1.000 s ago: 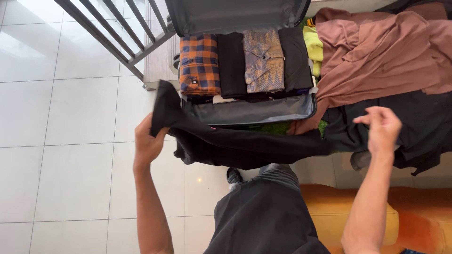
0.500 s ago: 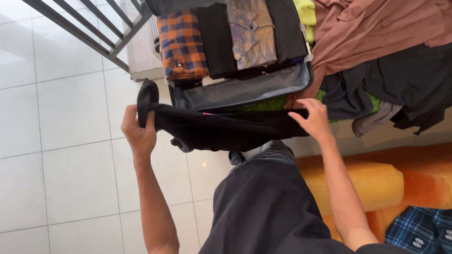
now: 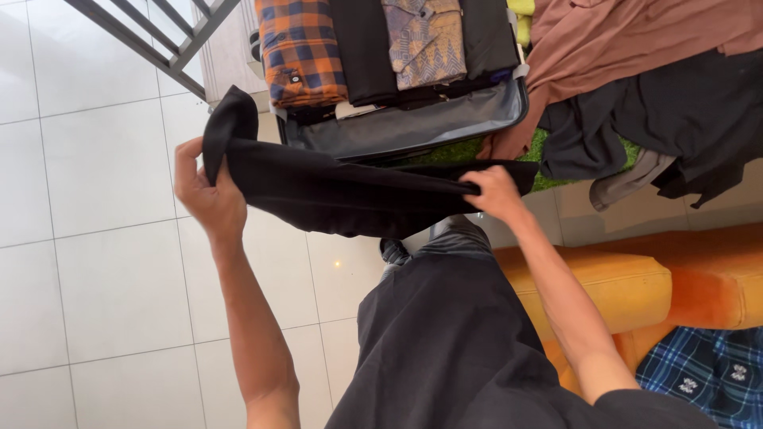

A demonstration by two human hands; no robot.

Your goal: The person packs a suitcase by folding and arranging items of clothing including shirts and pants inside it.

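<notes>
Matt black cloth garment (image 3: 342, 195); glossy white tiled floor (image 3: 103, 238).

White tiled floor (image 3: 95, 262) lies open at left. The suitcase (image 3: 413, 131) blocks far ahead. Orange cushions (image 3: 636, 294) and heaped clothes (image 3: 652, 95) crowd the right.

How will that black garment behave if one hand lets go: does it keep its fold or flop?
Probably flops: the black garment sags between the left hand and right hand, and its end droops over the left thumb. It looks light, since pinch grips carry it. Its smooth cloth may slide apart, unlike the folded stacks resting in the suitcase.
</notes>
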